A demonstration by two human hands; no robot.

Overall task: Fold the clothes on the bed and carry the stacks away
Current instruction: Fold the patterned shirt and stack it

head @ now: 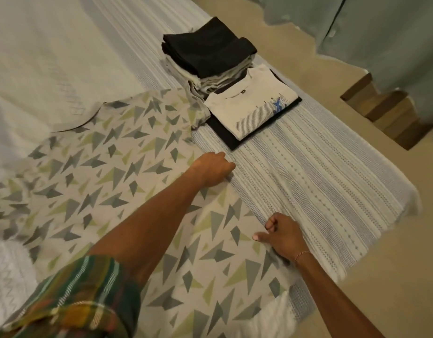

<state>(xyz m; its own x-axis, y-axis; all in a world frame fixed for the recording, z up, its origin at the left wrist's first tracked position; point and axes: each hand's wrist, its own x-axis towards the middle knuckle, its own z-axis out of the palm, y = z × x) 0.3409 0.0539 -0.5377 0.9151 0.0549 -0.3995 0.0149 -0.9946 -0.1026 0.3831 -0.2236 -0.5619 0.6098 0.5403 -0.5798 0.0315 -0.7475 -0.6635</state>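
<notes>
A white garment printed with grey and green triangles (108,181) lies spread flat across the bed. My left hand (214,168) grips its right edge about halfway up. My right hand (280,234) pinches the same edge nearer to me, thumb pointing left. Beyond them stand two folded stacks: a tall pile topped by black clothes (208,51) and a lower one with a white printed T-shirt (252,103) lying on dark fabric.
The bed wears a blue-and-white striped cover (320,179), its right edge dropping to a beige floor (356,276). A white textured blanket (52,57) lies at the far left. Green curtains (381,32) hang at the top right above brown boxes (386,113).
</notes>
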